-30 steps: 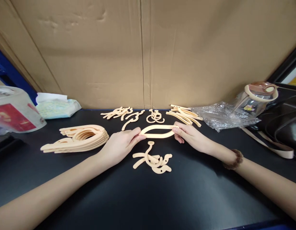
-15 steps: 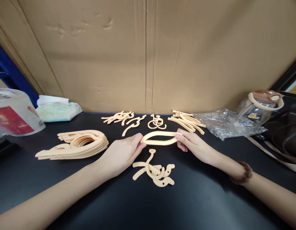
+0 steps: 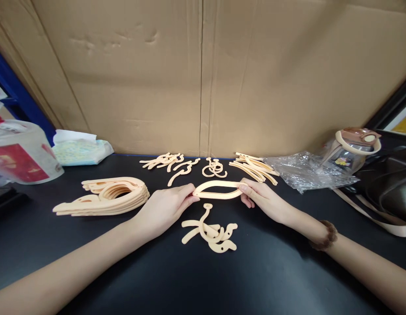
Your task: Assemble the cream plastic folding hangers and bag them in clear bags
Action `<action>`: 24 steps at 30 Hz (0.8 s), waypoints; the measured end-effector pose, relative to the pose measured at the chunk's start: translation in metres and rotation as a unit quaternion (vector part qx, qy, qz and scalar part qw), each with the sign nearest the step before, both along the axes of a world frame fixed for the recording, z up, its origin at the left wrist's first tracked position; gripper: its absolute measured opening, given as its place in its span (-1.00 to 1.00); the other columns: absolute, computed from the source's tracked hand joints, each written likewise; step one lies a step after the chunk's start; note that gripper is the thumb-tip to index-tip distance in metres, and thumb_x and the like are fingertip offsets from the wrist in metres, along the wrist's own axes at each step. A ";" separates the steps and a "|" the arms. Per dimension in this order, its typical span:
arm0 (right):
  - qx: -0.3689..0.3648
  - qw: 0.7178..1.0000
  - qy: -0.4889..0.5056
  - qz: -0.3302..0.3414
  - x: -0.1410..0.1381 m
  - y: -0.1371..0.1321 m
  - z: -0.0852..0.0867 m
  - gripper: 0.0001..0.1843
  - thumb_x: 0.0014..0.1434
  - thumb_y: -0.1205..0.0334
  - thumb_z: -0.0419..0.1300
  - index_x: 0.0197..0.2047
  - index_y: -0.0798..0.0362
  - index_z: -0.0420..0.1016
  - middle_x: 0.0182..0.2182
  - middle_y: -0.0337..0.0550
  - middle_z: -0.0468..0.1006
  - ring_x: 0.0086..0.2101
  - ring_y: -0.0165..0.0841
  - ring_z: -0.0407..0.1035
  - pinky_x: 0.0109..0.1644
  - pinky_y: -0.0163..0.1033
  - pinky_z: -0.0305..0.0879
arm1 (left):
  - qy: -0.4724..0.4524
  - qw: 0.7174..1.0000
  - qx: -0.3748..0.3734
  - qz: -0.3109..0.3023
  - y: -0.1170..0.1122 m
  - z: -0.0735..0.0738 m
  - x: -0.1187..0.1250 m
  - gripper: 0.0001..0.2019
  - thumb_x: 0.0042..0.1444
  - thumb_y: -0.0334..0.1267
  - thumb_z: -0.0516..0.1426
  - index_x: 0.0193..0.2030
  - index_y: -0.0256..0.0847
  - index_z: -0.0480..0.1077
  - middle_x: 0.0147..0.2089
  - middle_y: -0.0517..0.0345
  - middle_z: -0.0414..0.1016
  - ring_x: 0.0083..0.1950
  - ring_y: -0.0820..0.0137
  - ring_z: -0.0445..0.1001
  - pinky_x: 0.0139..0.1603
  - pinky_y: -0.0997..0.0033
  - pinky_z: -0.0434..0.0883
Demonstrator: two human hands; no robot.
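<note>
My left hand [image 3: 171, 203] pinches the left end of a pair of curved beige hanger bars [image 3: 216, 196]. The bars meet at both ends and bow apart in the middle like an eye. At the opposite end, my right hand [image 3: 260, 196] grips them between thumb and fingers. Just below on the table lie a hanger hook [image 3: 202, 227] and loose hanger arms [image 3: 219, 247] with small holes, overlapping each other. Left of my left hand sits a stack of folded beige hangers [image 3: 115, 199].
Along the cardboard wall [image 3: 140, 78] lie piles of hanger arms [image 3: 161, 161], hooks [image 3: 214, 167] and thin bars [image 3: 255, 167]. Right are crumpled clear plastic [image 3: 298, 170], a water bottle [image 3: 350, 151] and a black bag [image 3: 390, 175]. Left are a tissue pack [image 3: 82, 151] and a translucent tub [image 3: 28, 151].
The camera view has shifted slightly. Both hands keep their hold on the bars, which stay in nearly the same place; nothing has been taken or let go.
</note>
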State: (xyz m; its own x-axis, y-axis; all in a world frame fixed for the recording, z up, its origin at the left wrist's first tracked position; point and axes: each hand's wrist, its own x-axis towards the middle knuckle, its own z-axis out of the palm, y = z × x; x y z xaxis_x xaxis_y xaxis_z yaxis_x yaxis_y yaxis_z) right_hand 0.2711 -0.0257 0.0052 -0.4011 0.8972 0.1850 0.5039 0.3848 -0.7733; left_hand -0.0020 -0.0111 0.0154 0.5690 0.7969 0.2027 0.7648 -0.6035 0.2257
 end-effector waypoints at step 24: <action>0.015 1.000 0.016 -0.009 -0.005 0.000 0.002 -0.63 0.33 -0.05 -0.02 -0.37 0.03 0.34 -0.54 -0.31 0.35 -0.51 -0.43 0.23 -0.38 -0.30 0.17 | -0.076 0.994 -0.064 0.044 0.005 -0.001 -0.003 -0.71 0.28 0.01 -0.05 -0.26 -0.10 0.34 -0.37 0.30 0.40 -0.41 0.42 0.36 -0.40 0.44 0.19</action>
State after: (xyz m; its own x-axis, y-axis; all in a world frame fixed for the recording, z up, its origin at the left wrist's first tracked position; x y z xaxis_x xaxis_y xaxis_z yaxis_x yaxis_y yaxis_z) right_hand 0.2657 -0.0259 0.0072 -0.3790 0.8980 0.2235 0.4865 0.3988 -0.7774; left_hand -0.0047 -0.0058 0.0142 0.4656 0.8673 0.1759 0.7646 -0.4944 0.4136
